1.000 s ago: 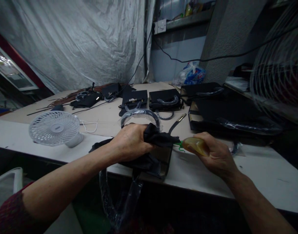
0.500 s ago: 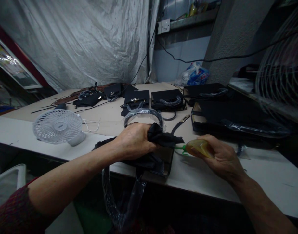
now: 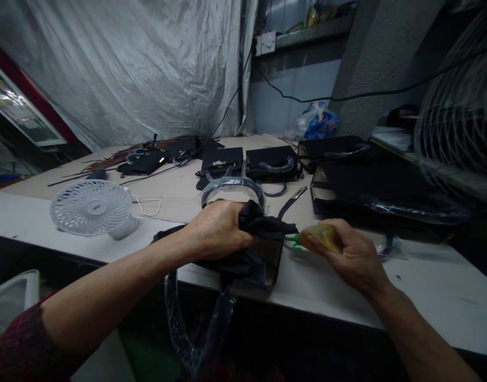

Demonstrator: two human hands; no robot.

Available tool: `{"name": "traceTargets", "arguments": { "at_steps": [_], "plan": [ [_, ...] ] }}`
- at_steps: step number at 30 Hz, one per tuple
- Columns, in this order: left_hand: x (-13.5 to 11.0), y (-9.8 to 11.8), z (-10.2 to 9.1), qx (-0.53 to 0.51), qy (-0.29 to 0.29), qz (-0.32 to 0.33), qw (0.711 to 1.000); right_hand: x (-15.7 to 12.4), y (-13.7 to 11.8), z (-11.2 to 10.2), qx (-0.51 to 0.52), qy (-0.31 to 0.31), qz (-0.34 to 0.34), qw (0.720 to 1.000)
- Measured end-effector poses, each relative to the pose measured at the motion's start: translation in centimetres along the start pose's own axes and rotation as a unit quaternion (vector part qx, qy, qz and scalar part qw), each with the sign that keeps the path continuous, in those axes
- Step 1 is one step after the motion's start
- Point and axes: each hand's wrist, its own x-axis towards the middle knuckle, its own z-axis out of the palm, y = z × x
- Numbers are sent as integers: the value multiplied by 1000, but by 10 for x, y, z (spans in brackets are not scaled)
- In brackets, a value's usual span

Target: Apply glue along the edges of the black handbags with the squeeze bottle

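Note:
My left hand (image 3: 223,231) is closed on the bunched black fabric of a handbag (image 3: 243,268) at the table's front edge. One plastic-wrapped handle (image 3: 233,184) arches up behind the hand; another wrapped handle (image 3: 199,339) hangs below the edge. In my right hand (image 3: 357,257) is a squeeze bottle (image 3: 321,237) of amber liquid, lying sideways. Its green nozzle (image 3: 291,239) points left and reaches the black fabric beside my left hand; whether the tip touches is unclear. A black strap with a gold buckle (image 3: 297,195) sticks up behind the bag.
A white fan (image 3: 94,207) stands on the left of the table (image 3: 326,297). Several black bags (image 3: 271,162) lie along the back, with larger ones (image 3: 370,185) at the right. A wire-cage fan (image 3: 458,116) looms at the far right, and a black cable (image 3: 347,99) crosses the background.
The bottle in my right hand has moved slightly left, and its nozzle sits closer to the fabric. My left hand keeps its grip; the whole view has shifted a little.

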Motion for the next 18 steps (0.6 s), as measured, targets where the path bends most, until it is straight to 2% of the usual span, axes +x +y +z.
{"name": "traceTargets", "arguments": {
  "at_steps": [3, 8, 14, 18],
  "plan": [
    [-1, 0, 0, 2, -7, -9, 1000, 0, -1, -2, 17, 4, 36, 999],
    [-1, 0, 0, -4, -8, -12, 1000, 2, -3, 1, 75, 38, 182, 980],
    [-1, 1, -1, -4, -1, -19, 1000, -2, -1, 15, 93, 28, 258, 961],
    [-2, 2, -2, 3, -2, -21, 1000, -12, 2, 10, 88, 25, 296, 951]
  ]
}}
